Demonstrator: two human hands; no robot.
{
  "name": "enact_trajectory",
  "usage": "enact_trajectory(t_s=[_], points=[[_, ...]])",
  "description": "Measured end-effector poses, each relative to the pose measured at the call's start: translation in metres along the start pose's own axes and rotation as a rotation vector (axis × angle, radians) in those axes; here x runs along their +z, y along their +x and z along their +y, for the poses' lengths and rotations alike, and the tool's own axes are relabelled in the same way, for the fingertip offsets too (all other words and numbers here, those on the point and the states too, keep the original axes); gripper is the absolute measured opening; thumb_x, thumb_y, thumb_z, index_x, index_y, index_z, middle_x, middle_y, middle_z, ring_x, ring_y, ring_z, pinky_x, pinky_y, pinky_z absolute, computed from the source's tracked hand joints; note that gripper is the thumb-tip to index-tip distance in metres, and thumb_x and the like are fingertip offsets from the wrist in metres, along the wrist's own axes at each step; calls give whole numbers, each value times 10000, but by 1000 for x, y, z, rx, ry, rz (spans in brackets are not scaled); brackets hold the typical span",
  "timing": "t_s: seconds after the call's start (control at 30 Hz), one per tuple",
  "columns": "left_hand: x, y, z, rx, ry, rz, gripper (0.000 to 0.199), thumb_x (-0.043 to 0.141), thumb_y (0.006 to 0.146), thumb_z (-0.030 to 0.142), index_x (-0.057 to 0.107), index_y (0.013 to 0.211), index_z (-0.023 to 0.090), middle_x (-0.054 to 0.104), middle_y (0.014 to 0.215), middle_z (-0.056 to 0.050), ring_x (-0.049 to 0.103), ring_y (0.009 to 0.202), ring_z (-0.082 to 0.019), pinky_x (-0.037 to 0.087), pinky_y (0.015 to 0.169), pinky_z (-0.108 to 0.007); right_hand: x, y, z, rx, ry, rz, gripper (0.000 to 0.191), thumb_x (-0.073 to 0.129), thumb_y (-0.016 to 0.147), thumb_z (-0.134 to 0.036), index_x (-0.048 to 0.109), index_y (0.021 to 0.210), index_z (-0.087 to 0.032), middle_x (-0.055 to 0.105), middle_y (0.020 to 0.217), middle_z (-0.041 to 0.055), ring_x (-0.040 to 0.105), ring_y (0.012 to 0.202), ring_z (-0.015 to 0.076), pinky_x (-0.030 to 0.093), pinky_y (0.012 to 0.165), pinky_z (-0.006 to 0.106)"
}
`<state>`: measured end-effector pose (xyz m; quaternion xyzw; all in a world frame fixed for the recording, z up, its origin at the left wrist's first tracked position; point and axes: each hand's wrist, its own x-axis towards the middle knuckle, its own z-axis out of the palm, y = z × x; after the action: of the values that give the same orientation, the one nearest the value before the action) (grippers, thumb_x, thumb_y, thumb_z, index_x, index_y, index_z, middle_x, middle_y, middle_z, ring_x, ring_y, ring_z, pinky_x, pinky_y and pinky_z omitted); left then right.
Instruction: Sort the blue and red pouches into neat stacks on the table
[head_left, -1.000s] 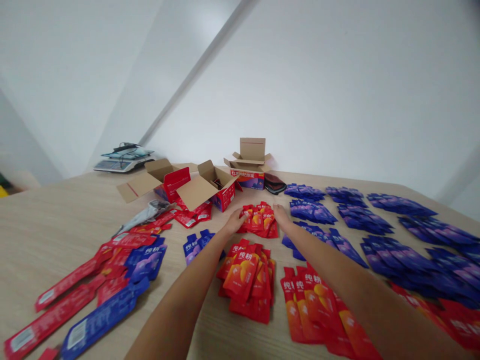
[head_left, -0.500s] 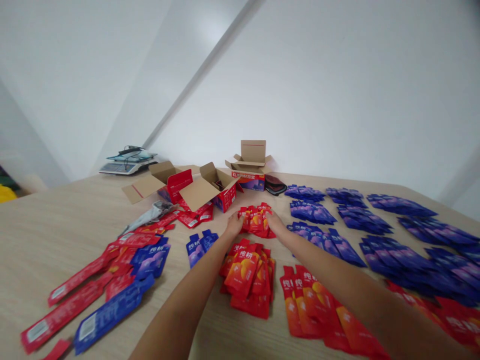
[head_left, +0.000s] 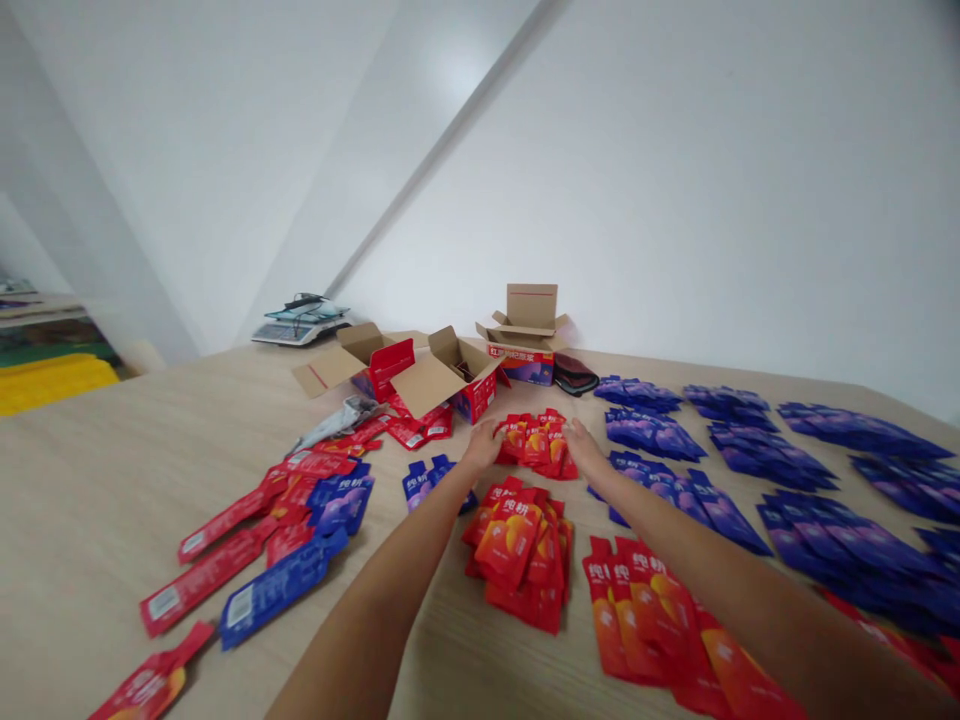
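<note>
A small group of red pouches (head_left: pixel 536 443) with orange fruit prints lies on the wooden table between my two hands. My left hand (head_left: pixel 486 443) is at its left edge, and my right hand (head_left: pixel 584 448) is at its right edge, both with fingers apart. Whether the fingertips still touch the pouches is hard to make out. Nearer to me, between my forearms, sits a taller pile of red pouches (head_left: pixel 517 545). A few blue pouches (head_left: pixel 427 480) lie beside my left forearm, partly covered by it. Under my right forearm spreads a fanned row of red pouches (head_left: pixel 637 610).
Open cartons (head_left: pixel 480 395) and a carton with a raised lid (head_left: pixel 525 365) stand at the back, beside a dark pouch (head_left: pixel 576 375). Rows of blue pouches (head_left: pixel 772 455) fill the right. Loose red pouches (head_left: pixel 206 580) lie left. A scale (head_left: pixel 300 328) stands far back left.
The view has turned left, so everything sits farther right. My hands have drawn slightly apart at the sides of the small red group. More of a red pouch shows at the lower left.
</note>
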<state>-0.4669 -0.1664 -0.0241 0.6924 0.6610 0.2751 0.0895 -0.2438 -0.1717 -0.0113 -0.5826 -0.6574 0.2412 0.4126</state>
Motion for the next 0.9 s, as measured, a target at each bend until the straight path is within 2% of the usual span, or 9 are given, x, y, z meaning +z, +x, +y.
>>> enact_trajectory(t_s=[0.1,0.2,0.3,0.37,0.53,0.63,0.77,0.9], points=[[-35,-16,-27,-48,189,34,343,389,900,165,594,1163,87,611,1198,-171,527,1181,-240,370,1020,-340,-11,-18,-5,18,-6,-5,504,396,861,-352,520,1297,-131,562,1300,145,477,1258,253,321,1085,395],[-68,-32,-65,-140,386,49,367,404,837,76,580,1154,23,578,1197,-252,495,1204,-315,363,1010,-443,-19,-43,-10,-55,34,-34,522,407,847,-388,529,1278,-119,535,1329,150,471,1262,243,313,1093,389],[-87,-37,-95,-191,527,-5,374,401,834,76,567,1157,-13,585,1157,-288,538,1145,-348,424,930,-474,-21,-64,-18,-112,85,-75,499,432,830,-408,558,1234,-143,554,1308,138,489,1242,239,321,1086,403],[-93,-35,-106,-184,588,-69,362,370,853,73,581,1135,-10,610,1109,-280,587,1079,-339,468,868,-452,-23,-73,-26,-108,97,-77,487,458,818,-403,569,1214,-142,558,1301,142,490,1239,249,319,1086,419],[-102,-35,-114,-79,660,-208,343,396,835,24,629,1086,51,637,1094,-240,617,1058,-302,484,871,-419,-33,-79,-43,-147,128,-36,392,476,816,-359,613,1127,-163,608,1223,129,515,1204,255,337,1071,428],[-113,-46,-117,-66,668,-224,342,397,844,24,642,1077,71,660,1043,-230,631,1034,-302,485,876,-424,-38,-81,-47,-135,187,-38,323,463,815,-321,634,1058,-196,635,1172,96,556,1147,237,369,1050,418],[-134,-64,-119,-121,639,-153,321,391,869,58,657,1047,84,678,990,-217,639,1013,-316,485,870,-440,-34,-87,-52,-82,257,-34,323,482,798,-285,623,1076,-196,640,1176,84,569,1130,232,386,1035,433],[-162,-74,-115,-219,537,-14,291,410,876,130,671,990,71,688,970,-221,649,984,-329,483,864,-442,-29,-93,-59,-58,297,-64,328,501,796,-274,617,1089,-181,625,1214,92,552,1169,227,363,1060,425]])
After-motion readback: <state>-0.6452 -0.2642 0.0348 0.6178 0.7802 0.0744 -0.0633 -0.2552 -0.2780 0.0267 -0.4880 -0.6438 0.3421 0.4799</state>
